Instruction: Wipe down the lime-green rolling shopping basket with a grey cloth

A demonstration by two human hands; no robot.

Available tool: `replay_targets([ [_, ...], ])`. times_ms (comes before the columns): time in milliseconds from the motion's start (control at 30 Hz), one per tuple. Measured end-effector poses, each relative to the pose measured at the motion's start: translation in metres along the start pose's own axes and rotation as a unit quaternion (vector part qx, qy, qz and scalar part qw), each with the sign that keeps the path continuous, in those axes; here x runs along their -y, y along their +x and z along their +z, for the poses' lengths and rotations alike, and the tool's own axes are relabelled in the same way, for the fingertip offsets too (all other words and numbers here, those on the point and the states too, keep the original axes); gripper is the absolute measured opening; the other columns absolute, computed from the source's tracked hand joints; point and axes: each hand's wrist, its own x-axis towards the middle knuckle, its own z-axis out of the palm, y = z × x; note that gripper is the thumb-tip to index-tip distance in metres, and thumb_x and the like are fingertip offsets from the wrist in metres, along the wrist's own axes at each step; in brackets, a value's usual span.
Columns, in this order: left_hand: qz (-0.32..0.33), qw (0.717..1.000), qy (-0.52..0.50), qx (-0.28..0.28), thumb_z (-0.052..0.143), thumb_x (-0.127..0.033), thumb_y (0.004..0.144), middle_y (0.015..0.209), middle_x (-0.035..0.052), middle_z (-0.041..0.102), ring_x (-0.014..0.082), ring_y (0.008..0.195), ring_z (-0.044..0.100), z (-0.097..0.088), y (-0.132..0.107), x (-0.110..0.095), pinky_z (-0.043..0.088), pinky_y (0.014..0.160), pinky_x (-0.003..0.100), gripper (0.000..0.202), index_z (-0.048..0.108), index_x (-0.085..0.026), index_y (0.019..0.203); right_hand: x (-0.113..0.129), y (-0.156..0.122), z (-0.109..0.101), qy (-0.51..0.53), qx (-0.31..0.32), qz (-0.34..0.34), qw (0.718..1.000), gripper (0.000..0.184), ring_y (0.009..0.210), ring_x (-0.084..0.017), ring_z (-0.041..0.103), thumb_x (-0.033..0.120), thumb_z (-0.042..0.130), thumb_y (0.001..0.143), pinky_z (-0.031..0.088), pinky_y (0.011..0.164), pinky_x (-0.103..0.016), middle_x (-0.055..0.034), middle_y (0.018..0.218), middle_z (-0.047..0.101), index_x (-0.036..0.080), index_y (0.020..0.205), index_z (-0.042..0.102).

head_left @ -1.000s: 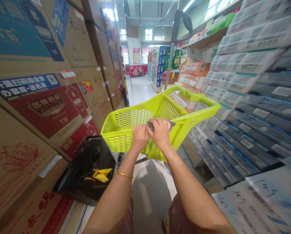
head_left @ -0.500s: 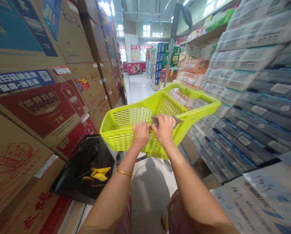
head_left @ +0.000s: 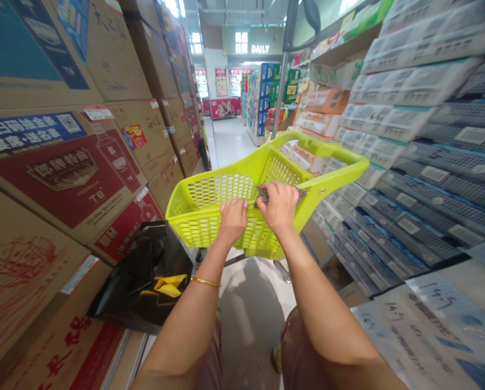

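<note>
A lime-green plastic shopping cart (head_left: pixel 210 227) with a perforated basket stands sideways before me, its handle (head_left: pixel 350 157) toward the right. My left hand (head_left: pixel 233 219) grips the basket's near rim, fingers curled over it. Just to its right, my right hand (head_left: pixel 279 208) is closed over a dark grey cloth (head_left: pixel 262 194), pressing it on the same rim. Most of the cloth is hidden under the fingers. Inside, the visible part of the basket shows only its lattice walls.
Stacked cartons (head_left: pixel 64 173) line the left side, with a black bag (head_left: pixel 132 287) at their foot. Packs of wrapped goods (head_left: pixel 413 135) are piled high on the right. A metal post (head_left: pixel 281 97) rises behind the cart. The pale aisle floor (head_left: pixel 234 135) runs ahead.
My right hand has slid a little to the right along the rim with the cloth, widening the gap from my left hand. The left hand keeps its grip. The view has tilted slightly.
</note>
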Motion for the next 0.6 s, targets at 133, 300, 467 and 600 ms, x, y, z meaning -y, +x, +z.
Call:
replay_targets([
  [133,-0.008,1.000,0.002,0.008,0.029,-0.025,0.095,0.088,0.0075,0.062,0.0228,0.090,0.054,0.001,0.002,-0.001,0.035,0.080,0.036,0.029,0.056,-0.019,0.083,-0.009,0.002,-0.001,-0.017,-0.043,0.023,0.999,0.022,0.096,-0.024,0.048,0.025,0.053,0.080,0.028,0.092,-0.039,-0.0083,0.101,0.061,0.020,0.100,0.062],
  [300,-0.017,1.000,0.000,0.009,0.030,-0.024,0.094,0.087,0.0081,0.062,0.0235,0.090,0.054,0.002,0.003,-0.002,0.035,0.080,0.038,0.029,0.055,-0.020,0.081,0.012,-0.005,0.005,0.009,-0.019,0.025,0.999,0.022,0.096,-0.023,0.048,0.026,0.053,0.080,0.028,0.093,-0.038,-0.0067,0.099,0.061,0.021,0.099,0.062],
  [467,-0.024,1.000,-0.014,0.000,0.037,-0.020,0.088,0.085,0.0081,0.063,0.0237,0.088,0.054,0.001,0.003,0.003,0.036,0.080,0.037,0.020,0.054,-0.020,0.078,0.037,-0.012,0.012,0.041,0.023,0.011,0.999,0.021,0.096,-0.022,0.047,0.027,0.053,0.082,0.027,0.092,-0.038,-0.0062,0.101,0.062,0.022,0.100,0.063],
  [600,-0.019,0.999,-0.025,-0.005,0.036,-0.019,0.087,0.084,0.0074,0.063,0.0231,0.089,0.055,-0.002,0.002,0.010,0.036,0.081,0.037,0.019,0.051,-0.021,0.075,0.042,-0.012,0.013,0.041,0.029,0.009,0.999,0.021,0.095,-0.022,0.047,0.028,0.054,0.083,0.028,0.091,-0.038,-0.0062,0.100,0.062,0.022,0.100,0.062],
])
